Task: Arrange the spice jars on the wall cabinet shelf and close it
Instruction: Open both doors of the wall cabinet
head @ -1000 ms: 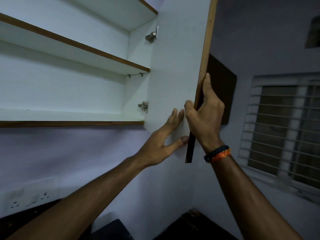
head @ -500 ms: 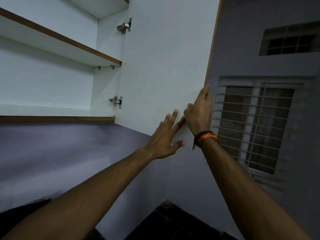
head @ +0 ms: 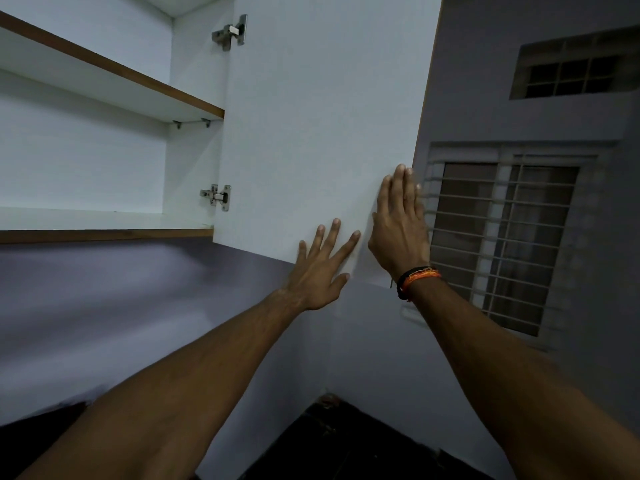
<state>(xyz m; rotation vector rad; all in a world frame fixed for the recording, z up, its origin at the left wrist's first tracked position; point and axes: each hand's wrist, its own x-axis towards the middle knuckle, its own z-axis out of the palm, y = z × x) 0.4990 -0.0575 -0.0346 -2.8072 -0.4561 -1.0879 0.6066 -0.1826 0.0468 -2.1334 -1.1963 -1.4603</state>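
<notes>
The white wall cabinet door [head: 322, 126] stands swung wide open to the right, its inner face toward me. My left hand [head: 320, 268] lies flat on the door's lower part with fingers spread. My right hand [head: 398, 223] presses flat against the door near its free right edge, fingers straight; a black and orange band circles its wrist. The cabinet's lower shelf [head: 104, 223] and upper shelf [head: 114, 88] show no spice jars in the part I can see.
Two metal hinges, an upper hinge [head: 231, 32] and a lower hinge [head: 216, 196], join the door to the cabinet side. A barred window [head: 502, 237] and a small vent [head: 571, 71] are on the right wall. A dark countertop [head: 346, 441] lies below.
The door has swung further open toward the right wall. My right hand let go of the door's edge and now lies flat on its face. My left hand stayed flat on it.
</notes>
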